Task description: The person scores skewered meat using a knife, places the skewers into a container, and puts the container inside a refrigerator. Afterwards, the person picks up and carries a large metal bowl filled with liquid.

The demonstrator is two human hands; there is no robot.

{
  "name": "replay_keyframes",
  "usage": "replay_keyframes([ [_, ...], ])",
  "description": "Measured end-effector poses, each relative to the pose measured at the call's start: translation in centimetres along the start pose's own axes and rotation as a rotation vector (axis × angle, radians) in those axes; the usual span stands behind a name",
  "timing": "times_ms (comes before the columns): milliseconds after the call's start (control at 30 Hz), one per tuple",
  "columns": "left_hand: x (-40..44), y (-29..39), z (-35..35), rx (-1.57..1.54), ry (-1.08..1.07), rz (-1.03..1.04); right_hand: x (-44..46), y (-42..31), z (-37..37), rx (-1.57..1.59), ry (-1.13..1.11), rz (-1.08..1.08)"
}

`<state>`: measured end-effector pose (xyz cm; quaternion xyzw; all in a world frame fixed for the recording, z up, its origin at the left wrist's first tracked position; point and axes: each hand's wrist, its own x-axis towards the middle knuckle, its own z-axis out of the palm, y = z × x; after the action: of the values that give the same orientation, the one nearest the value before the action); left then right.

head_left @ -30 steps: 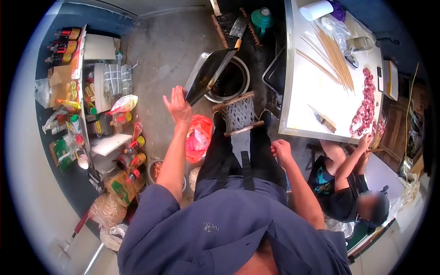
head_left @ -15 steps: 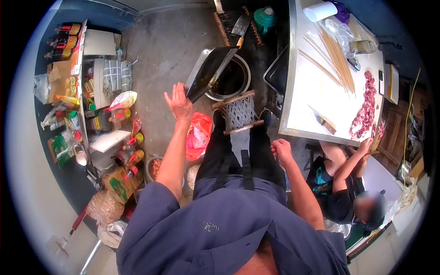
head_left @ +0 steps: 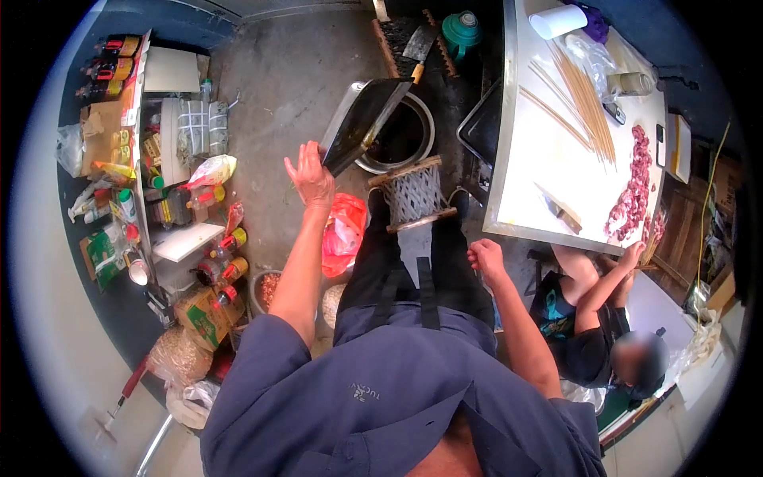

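My left hand (head_left: 311,176) is at the near left edge of a dark rectangular tray (head_left: 367,123), with several fingers spread and the thumb side against its corner. Tilted, the tray rests over a round metal pot (head_left: 425,119) of dark contents. My right hand (head_left: 486,258) hangs beside my right thigh, its fingers curled closed; whether anything small is inside is hidden. Between the pot and my legs stands a woven stool (head_left: 413,199). A cleaver (head_left: 418,48) lies beyond the pot.
To the right, a white table (head_left: 524,183) bears skewers (head_left: 584,103), red meat pieces (head_left: 632,187) and a knife (head_left: 560,208). A co-worker (head_left: 596,318) sits at its near edge. Shelves with bottles (head_left: 230,270) stand left. A red plastic bag (head_left: 344,234) lies on the floor.
The view has shifted slightly. My left hand stays at the tray's edge and my right hand remains curled beside my thigh. The co-worker's head has shifted slightly.
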<state>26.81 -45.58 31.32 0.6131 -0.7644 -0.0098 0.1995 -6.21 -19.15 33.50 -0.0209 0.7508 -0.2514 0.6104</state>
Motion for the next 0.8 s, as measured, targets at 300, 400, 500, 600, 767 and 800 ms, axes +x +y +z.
replay_keyframes([
  [300,0.5,0.1,0.0,-0.067,-0.072,-0.075,0.0,0.1,0.1,-0.023,-0.007,-0.009],
  [400,0.3,-0.1,0.3,-0.102,-0.067,-0.234,0.2,0.3,0.2,-0.025,-0.007,-0.016],
  [500,0.2,-1.4,0.6,-0.170,-0.147,-0.584,0.3,0.4,0.2,-0.018,-0.002,-0.019],
  [600,-0.7,-3.3,1.1,-0.242,-0.018,-0.613,0.3,0.2,0.1,-0.001,-0.001,-0.014],
  [767,-3.1,-7.0,3.4,-0.390,0.145,-0.747,0.0,0.7,0.1,-0.015,0.004,-0.008],
  [800,-2.9,-6.8,2.8,-0.390,0.147,-0.748,0.0,0.7,0.1,-0.021,0.002,-0.003],
])
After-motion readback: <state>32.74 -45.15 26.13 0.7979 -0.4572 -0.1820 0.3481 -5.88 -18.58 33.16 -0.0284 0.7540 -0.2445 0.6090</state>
